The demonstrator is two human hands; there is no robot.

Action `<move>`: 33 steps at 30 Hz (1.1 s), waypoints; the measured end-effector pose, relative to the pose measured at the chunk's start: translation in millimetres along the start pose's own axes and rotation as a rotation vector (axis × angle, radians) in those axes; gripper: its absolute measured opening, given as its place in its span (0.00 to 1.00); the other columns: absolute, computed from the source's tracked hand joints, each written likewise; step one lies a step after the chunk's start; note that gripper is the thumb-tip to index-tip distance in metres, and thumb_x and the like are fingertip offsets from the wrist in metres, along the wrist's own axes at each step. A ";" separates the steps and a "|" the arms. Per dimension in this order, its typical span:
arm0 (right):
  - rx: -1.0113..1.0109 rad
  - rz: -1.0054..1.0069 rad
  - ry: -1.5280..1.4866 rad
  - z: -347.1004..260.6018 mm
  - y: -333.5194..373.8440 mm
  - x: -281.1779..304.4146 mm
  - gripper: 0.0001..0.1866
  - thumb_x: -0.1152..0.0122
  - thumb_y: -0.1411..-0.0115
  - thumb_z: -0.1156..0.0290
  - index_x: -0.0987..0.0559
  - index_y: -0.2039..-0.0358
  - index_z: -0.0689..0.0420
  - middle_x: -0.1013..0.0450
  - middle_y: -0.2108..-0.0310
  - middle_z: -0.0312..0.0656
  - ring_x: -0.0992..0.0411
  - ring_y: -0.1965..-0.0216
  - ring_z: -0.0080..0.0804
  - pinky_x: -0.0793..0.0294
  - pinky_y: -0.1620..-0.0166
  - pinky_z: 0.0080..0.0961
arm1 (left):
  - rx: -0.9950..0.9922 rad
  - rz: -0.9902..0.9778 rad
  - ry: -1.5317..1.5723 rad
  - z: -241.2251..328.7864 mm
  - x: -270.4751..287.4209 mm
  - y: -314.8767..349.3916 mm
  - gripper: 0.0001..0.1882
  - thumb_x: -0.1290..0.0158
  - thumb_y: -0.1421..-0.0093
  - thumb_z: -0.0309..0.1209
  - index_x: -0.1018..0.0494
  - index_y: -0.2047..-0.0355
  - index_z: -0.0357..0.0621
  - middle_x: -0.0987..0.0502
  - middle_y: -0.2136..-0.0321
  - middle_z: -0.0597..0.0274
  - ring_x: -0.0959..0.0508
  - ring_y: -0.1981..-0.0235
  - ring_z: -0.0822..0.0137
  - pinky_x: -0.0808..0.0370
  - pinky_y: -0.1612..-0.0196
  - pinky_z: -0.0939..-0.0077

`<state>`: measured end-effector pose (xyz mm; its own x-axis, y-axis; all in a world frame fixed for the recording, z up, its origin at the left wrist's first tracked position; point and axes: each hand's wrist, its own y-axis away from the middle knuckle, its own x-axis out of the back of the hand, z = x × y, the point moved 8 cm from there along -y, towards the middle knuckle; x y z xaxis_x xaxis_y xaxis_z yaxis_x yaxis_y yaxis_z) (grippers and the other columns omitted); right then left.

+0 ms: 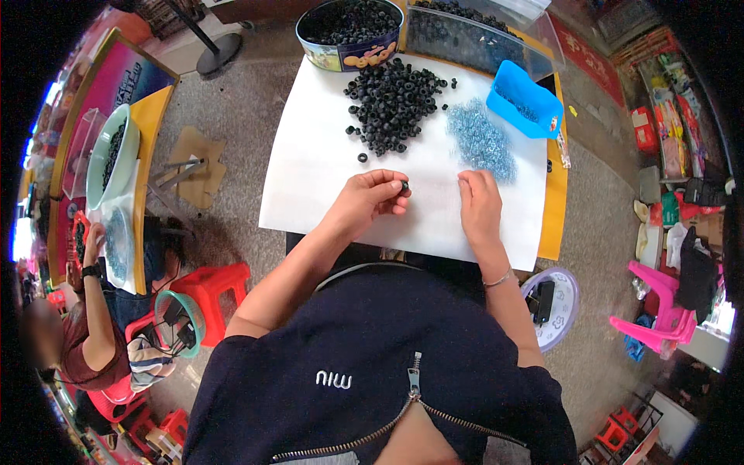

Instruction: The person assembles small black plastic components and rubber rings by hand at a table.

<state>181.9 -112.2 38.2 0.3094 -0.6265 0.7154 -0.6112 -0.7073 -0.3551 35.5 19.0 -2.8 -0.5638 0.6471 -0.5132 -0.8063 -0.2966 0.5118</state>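
Note:
My left hand is over the white sheet, with a small black ring-shaped part pinched between thumb and fingers. To its right, my right hand has its fingers drawn together; whatever they may hold is too small to make out. A heap of black ring-shaped parts lies beyond my left hand, a few loose ones around it. Just past my right fingers spreads a pile of small, clear bluish pieces. At the far right a blue scoop-like tray holds more of these pieces.
At the back stand a round tin and a clear bin, both holding black parts. A lilac basin sits low at the right. Leftward, a person works at another table near a red stool.

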 end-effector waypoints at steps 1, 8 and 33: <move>0.009 0.030 0.014 0.2 -3.2 3.3 0.05 0.44 0.43 0.76 0.24 0.66 0.62 0.30 0.67 0.47 0.30 0.64 0.45 0.31 0.60 0.35 | -0.044 0.025 -0.094 4.2 0.4 -1.7 0.10 0.52 0.35 0.26 0.29 0.56 0.33 0.23 0.66 0.56 0.23 0.71 0.71 0.22 0.64 0.78; 0.097 0.020 0.080 -6.8 -3.0 4.0 0.06 0.41 0.45 0.74 0.24 0.66 0.61 0.30 0.65 0.47 0.30 0.64 0.46 0.30 0.60 0.37 | -0.042 0.047 -0.070 5.7 1.2 -11.0 0.11 0.52 0.35 0.26 0.29 0.56 0.32 0.23 0.65 0.55 0.22 0.70 0.69 0.22 0.63 0.77; 0.371 -0.057 -0.012 -91.1 -42.6 -62.7 0.06 0.39 0.51 0.78 0.22 0.70 0.58 0.32 0.71 0.41 0.32 0.67 0.40 0.31 0.62 0.35 | -0.055 -0.021 0.269 -0.3 40.8 18.4 0.12 0.54 0.35 0.25 0.30 0.52 0.33 0.24 0.66 0.58 0.24 0.71 0.74 0.22 0.65 0.82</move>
<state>122.2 -13.0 63.3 0.3451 -0.5852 0.7338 -0.2878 -0.8102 -0.5107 -2.4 39.7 -14.5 -0.5685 0.4460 -0.6913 -0.8225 -0.3275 0.4651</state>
